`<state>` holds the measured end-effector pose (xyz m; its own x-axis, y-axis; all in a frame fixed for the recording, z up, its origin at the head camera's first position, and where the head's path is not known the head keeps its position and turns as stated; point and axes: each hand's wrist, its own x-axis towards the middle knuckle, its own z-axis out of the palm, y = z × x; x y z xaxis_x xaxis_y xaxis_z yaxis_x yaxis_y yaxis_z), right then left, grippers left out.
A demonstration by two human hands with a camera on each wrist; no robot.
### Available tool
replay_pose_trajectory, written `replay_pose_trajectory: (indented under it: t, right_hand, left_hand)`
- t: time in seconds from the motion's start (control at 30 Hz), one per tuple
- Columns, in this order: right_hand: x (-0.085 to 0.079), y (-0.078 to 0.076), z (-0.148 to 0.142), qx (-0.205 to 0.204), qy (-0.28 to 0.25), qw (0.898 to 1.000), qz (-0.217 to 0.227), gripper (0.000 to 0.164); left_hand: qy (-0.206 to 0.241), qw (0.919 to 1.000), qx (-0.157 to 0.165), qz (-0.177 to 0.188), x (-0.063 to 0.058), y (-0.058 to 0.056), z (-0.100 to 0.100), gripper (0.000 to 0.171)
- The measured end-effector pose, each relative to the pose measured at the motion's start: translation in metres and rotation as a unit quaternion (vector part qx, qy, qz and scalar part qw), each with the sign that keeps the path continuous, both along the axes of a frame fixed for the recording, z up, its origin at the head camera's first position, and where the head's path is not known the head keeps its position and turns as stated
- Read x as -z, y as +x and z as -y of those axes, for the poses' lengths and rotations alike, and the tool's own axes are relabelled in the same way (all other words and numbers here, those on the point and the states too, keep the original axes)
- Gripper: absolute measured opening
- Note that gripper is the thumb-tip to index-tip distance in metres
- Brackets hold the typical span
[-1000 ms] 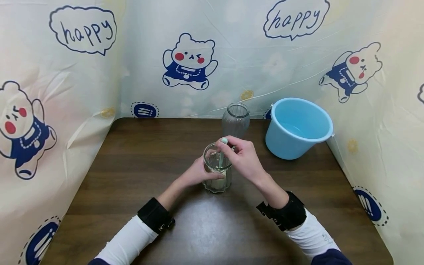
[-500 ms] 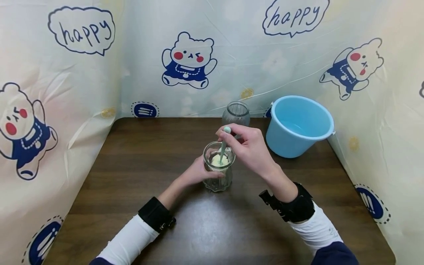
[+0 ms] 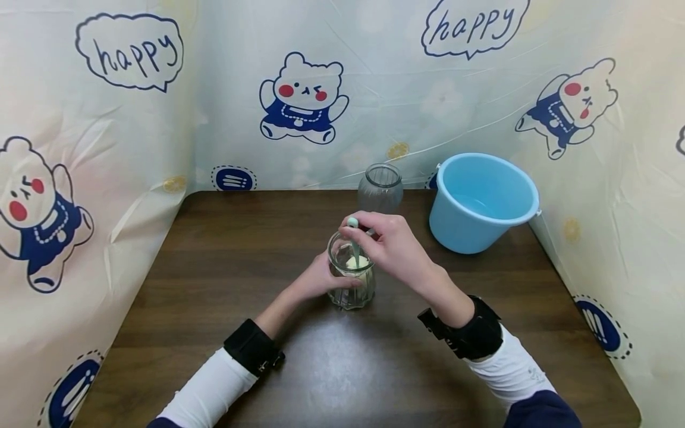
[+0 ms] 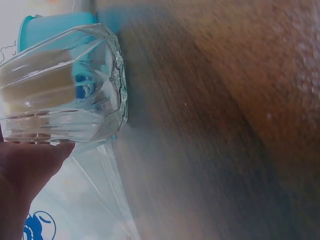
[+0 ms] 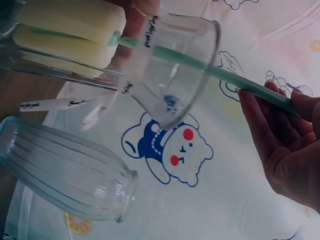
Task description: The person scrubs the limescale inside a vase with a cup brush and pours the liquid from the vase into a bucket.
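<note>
My left hand [image 3: 321, 278] grips a clear faceted glass vase [image 3: 350, 299] around its side, the thumb lying across the front. Inside the vase is a sponge brush, its cream sponge head [image 5: 95, 22] showing through the glass in the right wrist view. The brush's pale green handle [image 5: 230, 77] comes out through the vase's mouth. Above the rim, my right hand [image 3: 398, 246] pinches the upper end of that handle between thumb and fingers. A whitish ribbon with black lettering [image 5: 55, 105] is tied about the vase's neck. In the left wrist view, the vase's base [image 4: 119, 82] is close over the tabletop.
Behind the hands, a second ribbed glass vase [image 3: 381, 193] stands near the table's back edge. To its right is a light blue bucket [image 3: 468, 229]. The brown wooden table [image 3: 225, 238] is bordered by a pale curtain [image 3: 230, 113] with printed bears.
My right hand first rose, drawing the brush up, and then came down and slightly left, pushing it deeper into the vase. My left hand keeps its grip on the vase in place.
</note>
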<state>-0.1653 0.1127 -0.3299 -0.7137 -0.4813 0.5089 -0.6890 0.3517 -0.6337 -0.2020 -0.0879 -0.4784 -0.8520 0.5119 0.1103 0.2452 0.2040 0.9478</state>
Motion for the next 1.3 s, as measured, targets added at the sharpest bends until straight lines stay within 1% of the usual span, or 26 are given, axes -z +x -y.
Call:
replay_pose_trajectory:
  t: [0.17, 0.3, 0.37, 0.53, 0.63, 0.77, 0.87, 1.0, 1.13, 1.3]
  right_hand:
    - [0.011, -0.004, 0.002, 0.004, 0.023, 1.000, 0.015, 0.006]
    - [0.017, -0.005, 0.001, 0.014, 0.039, 0.999, 0.024, 0.007]
    - [0.017, -0.005, 0.000, 0.017, 0.040, 0.999, 0.018, 0.008]
    - [0.005, -0.002, 0.000, 0.024, 0.014, 0.999, -0.019, 0.008]
    - [-0.004, 0.000, 0.000, 0.025, -0.001, 0.999, -0.043, 0.009]
    - [-0.012, 0.003, 0.000, 0.026, -0.020, 0.997, -0.070, 0.011]
    - [-0.013, 0.003, -0.001, 0.028, -0.029, 0.996, -0.078, 0.011]
    - [-0.008, 0.001, -0.001, 0.030, -0.031, 0.997, -0.070, 0.011]
    - [0.005, -0.003, -0.002, 0.035, -0.029, 0.997, -0.060, 0.011]
    - [0.023, -0.009, -0.002, 0.046, -0.015, 0.998, -0.048, 0.008]
  left_hand:
    - [0.010, 0.9996, 0.008, -0.024, 0.001, -0.001, 0.000, 0.094]
    - [0.010, 0.9995, 0.010, -0.028, 0.002, -0.001, 0.001, 0.099]
    - [0.007, 0.9996, 0.009, -0.024, 0.002, -0.001, 0.002, 0.097]
    - [-0.005, 1.0000, -0.001, -0.003, 0.002, -0.001, 0.002, 0.086]
    - [-0.006, 0.9999, -0.006, 0.007, 0.003, -0.002, 0.002, 0.087]
    - [-0.008, 1.0000, -0.004, 0.004, 0.002, -0.002, 0.001, 0.085]
    - [-0.007, 1.0000, -0.003, 0.000, 0.000, -0.003, 0.001, 0.081]
    - [-0.009, 0.9999, -0.006, -0.004, 0.000, -0.002, 0.001, 0.081]
    - [-0.016, 0.9998, -0.009, -0.002, 0.001, -0.001, 0.001, 0.081]
    - [-0.021, 0.9997, -0.012, -0.004, 0.000, -0.001, 0.000, 0.078]
